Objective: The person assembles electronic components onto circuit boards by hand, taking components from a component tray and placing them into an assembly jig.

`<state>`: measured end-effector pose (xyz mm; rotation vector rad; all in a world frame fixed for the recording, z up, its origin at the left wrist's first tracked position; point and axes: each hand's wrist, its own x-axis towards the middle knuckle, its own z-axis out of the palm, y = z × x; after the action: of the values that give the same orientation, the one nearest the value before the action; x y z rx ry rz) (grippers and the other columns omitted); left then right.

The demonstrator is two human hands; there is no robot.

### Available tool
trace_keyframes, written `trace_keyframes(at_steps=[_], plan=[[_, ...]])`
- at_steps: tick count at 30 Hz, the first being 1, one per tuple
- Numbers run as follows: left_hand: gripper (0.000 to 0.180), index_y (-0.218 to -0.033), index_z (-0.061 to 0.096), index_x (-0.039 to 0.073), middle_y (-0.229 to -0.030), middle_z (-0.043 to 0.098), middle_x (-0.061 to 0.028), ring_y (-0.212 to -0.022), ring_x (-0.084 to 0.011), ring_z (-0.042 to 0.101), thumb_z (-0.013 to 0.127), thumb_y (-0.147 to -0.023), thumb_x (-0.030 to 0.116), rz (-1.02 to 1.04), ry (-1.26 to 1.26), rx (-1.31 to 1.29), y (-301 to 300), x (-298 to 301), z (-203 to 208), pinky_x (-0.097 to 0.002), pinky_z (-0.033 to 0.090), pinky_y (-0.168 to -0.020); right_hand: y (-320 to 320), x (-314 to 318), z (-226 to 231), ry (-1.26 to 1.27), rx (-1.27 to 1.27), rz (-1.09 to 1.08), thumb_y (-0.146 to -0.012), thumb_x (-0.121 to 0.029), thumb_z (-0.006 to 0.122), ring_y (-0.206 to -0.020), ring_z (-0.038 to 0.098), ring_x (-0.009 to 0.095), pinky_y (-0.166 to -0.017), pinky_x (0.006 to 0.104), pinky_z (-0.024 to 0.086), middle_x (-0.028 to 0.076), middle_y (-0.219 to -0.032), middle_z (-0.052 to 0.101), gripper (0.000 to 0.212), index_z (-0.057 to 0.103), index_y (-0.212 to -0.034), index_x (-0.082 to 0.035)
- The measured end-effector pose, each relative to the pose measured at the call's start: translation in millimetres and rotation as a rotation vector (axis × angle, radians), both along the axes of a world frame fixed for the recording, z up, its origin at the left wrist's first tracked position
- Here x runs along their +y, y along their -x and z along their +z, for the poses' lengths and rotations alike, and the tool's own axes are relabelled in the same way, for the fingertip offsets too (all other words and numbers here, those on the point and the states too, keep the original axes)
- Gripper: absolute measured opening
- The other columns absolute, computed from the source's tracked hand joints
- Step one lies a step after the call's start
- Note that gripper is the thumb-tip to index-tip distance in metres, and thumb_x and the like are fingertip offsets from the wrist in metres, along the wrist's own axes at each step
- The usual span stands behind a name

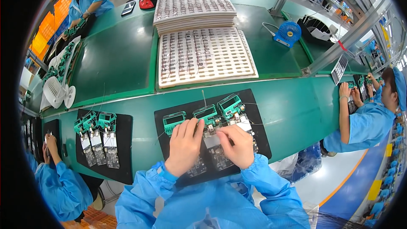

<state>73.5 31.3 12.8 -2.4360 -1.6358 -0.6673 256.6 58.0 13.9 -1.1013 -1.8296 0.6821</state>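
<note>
Working over the middle circuit board (218, 159) on a black mat (263, 144), with left hand (185, 147) loosely arched and right hand (238, 145) half-curled, impossible to tell if gripping anything; probably best to steady the board lightly, clear of the thin wire (204, 98).

Three board-and-frame units side by side, near ends toward the wearer, green frames at the far ends. Left unit (174, 120): frame just beyond the left hand (185, 146), mid-part hidden under it; dark board shows again by the wrist. Middle unit (221, 158): between both hands, pale patch below the frame, board bare toward the wearer. Right unit (231, 105): frame beyond the right hand (238, 147), tilted, thin wires trailing right; board partly covered by that hand.
</note>
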Motion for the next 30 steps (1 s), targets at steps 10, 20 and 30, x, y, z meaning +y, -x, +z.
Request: trace_keyframes(at_steps=[10,20,30], plan=[[0.022,-0.112,0.069,-0.005,-0.107,0.066,-0.0105,-0.099,-0.0171,0.064,0.06,-0.092,-0.008,-0.03,0.646,-1.543,16,-52,12,-0.0289,0.053,-0.087,20,-28,18,0.464,0.356,0.424,-0.099,0.0,0.054,-0.077,0.068,0.017,-0.07,0.0288,0.055,0.011,-0.085,0.067,0.014,0.067,-0.094,0.003],[0.022,-0.11,0.07,-0.002,-0.1,0.064,-0.0063,-0.089,-0.013,0.063,0.065,-0.09,-0.007,0.207,0.491,-1.525,64,-32,7,-0.0255,0.051,-0.082,76,-20,0,0.132,0.027,0.258,-0.092,-0.001,0.064,-0.074,0.071,0.023,-0.062,0.0333,0.056,0.012,-0.087,0.07,0.014,0.064,-0.106,-0.002],[0.014,-0.092,0.069,0.002,-0.09,0.064,-0.0113,-0.082,-0.0313,0.065,0.069,-0.081,-0.006,0.134,0.141,-0.702,76,-11,5,-0.038,0.053,-0.07,95,-9,-6,-0.127,-0.229,0.163,-0.079,-0.001,0.071,-0.076,0.063,0.029,-0.061,0.0399,0.051,0.01,-0.081,0.061,0.013,0.065,-0.091,-0.006]])
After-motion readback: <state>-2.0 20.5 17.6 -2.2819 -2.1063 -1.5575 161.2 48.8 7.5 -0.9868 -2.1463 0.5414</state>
